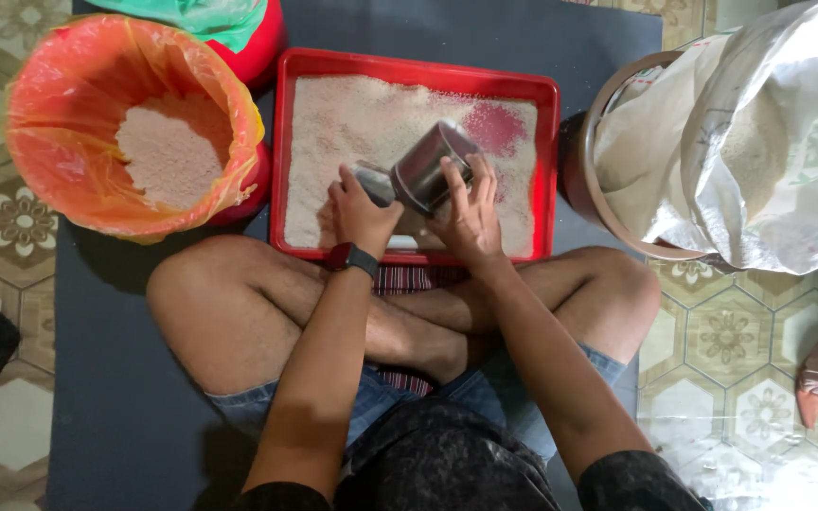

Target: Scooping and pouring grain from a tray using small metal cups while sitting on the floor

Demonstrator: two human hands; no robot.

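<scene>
Black wristwatch, frayed denim shorts, dark mottled short-sleeved shirt.

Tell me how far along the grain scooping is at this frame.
Partly through, it seems. Done: the orange-lined bucket already holds a mound of grain. In hand: the right hand tilts a metal cup over the red tray, while the left hand touches something small beside it that I cannot identify. Left: grain covers most of the tray, with one bare red patch, and the white sack holds more.

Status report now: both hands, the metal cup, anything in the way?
Left hand and right hand both grip the metal cup, tilted over the red tray of grain. Nothing in the way.
</scene>
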